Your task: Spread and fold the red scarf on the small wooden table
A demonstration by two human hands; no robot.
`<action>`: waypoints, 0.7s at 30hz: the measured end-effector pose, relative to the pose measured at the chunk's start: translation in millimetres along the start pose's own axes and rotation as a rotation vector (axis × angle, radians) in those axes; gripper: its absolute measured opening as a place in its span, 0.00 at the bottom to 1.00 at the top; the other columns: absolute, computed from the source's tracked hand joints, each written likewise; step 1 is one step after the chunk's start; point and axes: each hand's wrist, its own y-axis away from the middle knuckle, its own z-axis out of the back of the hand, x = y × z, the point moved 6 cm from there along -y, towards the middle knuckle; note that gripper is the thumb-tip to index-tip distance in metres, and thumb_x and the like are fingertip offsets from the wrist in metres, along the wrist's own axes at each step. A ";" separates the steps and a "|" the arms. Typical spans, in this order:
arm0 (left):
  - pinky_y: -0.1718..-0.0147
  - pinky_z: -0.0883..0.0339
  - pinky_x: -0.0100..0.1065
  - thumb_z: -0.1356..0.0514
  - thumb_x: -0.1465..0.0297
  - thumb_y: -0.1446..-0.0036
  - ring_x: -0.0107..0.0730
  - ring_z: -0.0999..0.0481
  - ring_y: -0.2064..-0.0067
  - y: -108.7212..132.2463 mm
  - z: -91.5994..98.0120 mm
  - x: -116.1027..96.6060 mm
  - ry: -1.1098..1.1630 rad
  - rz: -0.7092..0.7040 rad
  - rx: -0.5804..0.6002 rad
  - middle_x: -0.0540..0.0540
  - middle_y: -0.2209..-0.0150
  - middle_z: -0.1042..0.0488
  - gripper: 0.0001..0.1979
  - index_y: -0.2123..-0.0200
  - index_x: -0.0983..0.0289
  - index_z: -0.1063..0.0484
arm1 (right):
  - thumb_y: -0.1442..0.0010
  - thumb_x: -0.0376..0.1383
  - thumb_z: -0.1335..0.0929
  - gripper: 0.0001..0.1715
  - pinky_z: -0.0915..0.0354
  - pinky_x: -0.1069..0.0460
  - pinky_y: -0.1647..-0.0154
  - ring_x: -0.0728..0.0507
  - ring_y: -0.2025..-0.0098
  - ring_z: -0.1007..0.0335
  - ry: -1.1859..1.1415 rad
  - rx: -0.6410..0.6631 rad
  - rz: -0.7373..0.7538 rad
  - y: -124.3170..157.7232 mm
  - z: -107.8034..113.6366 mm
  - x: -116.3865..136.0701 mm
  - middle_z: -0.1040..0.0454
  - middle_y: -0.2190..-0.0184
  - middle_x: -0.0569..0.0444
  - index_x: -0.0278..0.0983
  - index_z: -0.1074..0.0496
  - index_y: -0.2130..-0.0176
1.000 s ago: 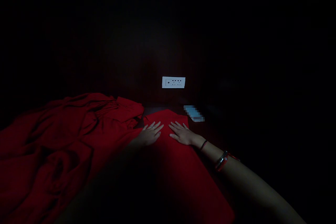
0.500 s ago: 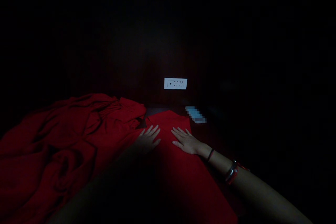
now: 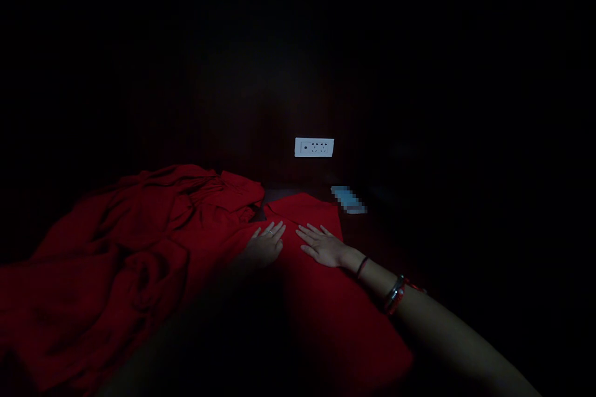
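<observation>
Evidently only part of the smooth, plain red cloth (image 3: 347,307) is laid out: the stretch under and in front of the hands looks flat, with a fold line near its far end, while the bunched, deeply creased red fabric (image 3: 153,211) to the left would seem to be what is left to straighten. Whether the two are one piece, I cannot tell. The left hand (image 3: 265,247), a ring on one finger, and the right hand (image 3: 325,249) both appear to rest palm down on the cloth, fingers extended and somewhat spread, gripping nothing. Beyond the cloth's far right corner lies a pale blue, blurred-out rectangular object (image 3: 348,200), and behind it a white plastic socket plate (image 3: 314,147) is set in the dark wall. No container can be made out in this dim light
</observation>
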 end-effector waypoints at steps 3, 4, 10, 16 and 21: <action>0.50 0.49 0.49 0.59 0.72 0.46 0.40 0.48 0.43 5.6 3.8 5.0 0.012 0.026 0.013 0.55 0.43 0.48 0.23 0.45 0.64 0.47 | 0.42 0.50 0.54 0.34 0.68 0.41 0.43 0.42 0.40 0.71 0.005 0.030 -0.010 17.5 0.7 -8.6 0.62 0.40 0.54 0.38 0.60 0.41; 0.50 0.49 0.49 0.59 0.71 0.46 0.40 0.48 0.43 6.3 5.2 5.4 0.017 0.045 0.011 0.56 0.43 0.48 0.23 0.45 0.64 0.47 | 0.42 0.50 0.54 0.34 0.67 0.41 0.43 0.42 0.40 0.71 0.000 0.039 0.005 22.4 3.2 -8.6 0.62 0.40 0.55 0.38 0.60 0.41; 0.50 0.48 0.48 0.58 0.66 0.44 0.41 0.48 0.43 17.1 7.6 -11.7 0.029 0.080 -0.194 0.58 0.43 0.49 0.24 0.46 0.67 0.46 | 0.43 0.52 0.54 0.37 0.65 0.45 0.43 0.44 0.40 0.72 -0.055 -0.131 0.018 28.6 20.3 -2.5 0.66 0.40 0.53 0.36 0.64 0.41; 0.50 0.48 0.46 0.57 0.62 0.45 0.42 0.45 0.45 35.0 -0.4 -18.5 0.005 0.027 -0.193 0.56 0.45 0.45 0.24 0.47 0.63 0.43 | 0.43 0.52 0.55 0.39 0.67 0.43 0.43 0.43 0.40 0.70 -0.023 -0.010 -0.081 30.7 1.8 -10.4 0.64 0.40 0.49 0.33 0.62 0.41; 0.50 0.49 0.46 0.57 0.59 0.45 0.43 0.47 0.44 43.7 -3.0 -22.2 0.010 0.063 -0.196 0.58 0.44 0.47 0.27 0.45 0.66 0.46 | 0.44 0.54 0.54 0.41 0.66 0.43 0.43 0.42 0.40 0.72 -0.024 -0.060 -0.052 55.4 3.4 5.6 0.66 0.40 0.47 0.31 0.65 0.41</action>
